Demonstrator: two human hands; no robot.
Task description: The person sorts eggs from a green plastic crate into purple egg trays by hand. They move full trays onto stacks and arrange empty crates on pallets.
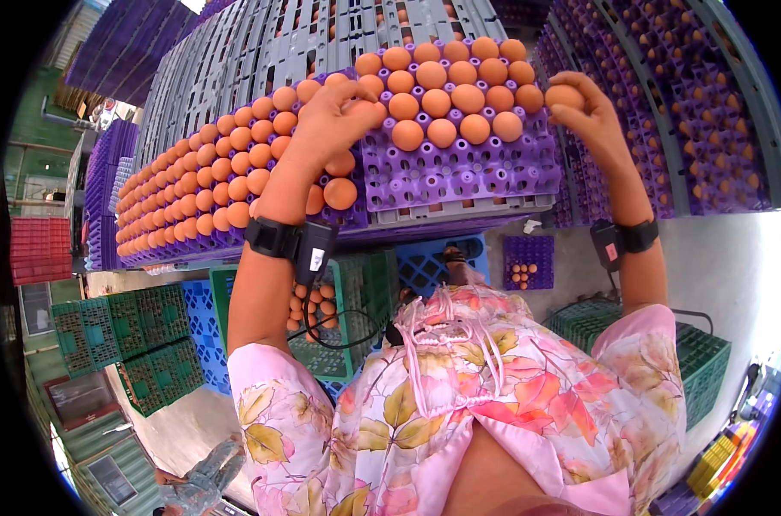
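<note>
A purple egg tray (459,176) lies on the stack in front of me, brown eggs (468,99) in its far rows and bare cups in its near rows. My left hand (337,120) is at the tray's left edge, its fingers curled around a brown egg (366,112). Just beyond the right edge, my right hand (592,116) grips another brown egg (565,97) between thumb and fingers. Left of the first tray stretches a long run of filled egg trays (210,185), partly hidden by my left forearm.
Grey slatted panels (261,52) lie behind the trays. Tall egg stacks (665,112) rise at the right. Below stand a green crate (352,292) near loose eggs (315,305), a purple tray (528,251) with several eggs on the floor, and more green crates (704,357). Another person (205,473) is at lower left.
</note>
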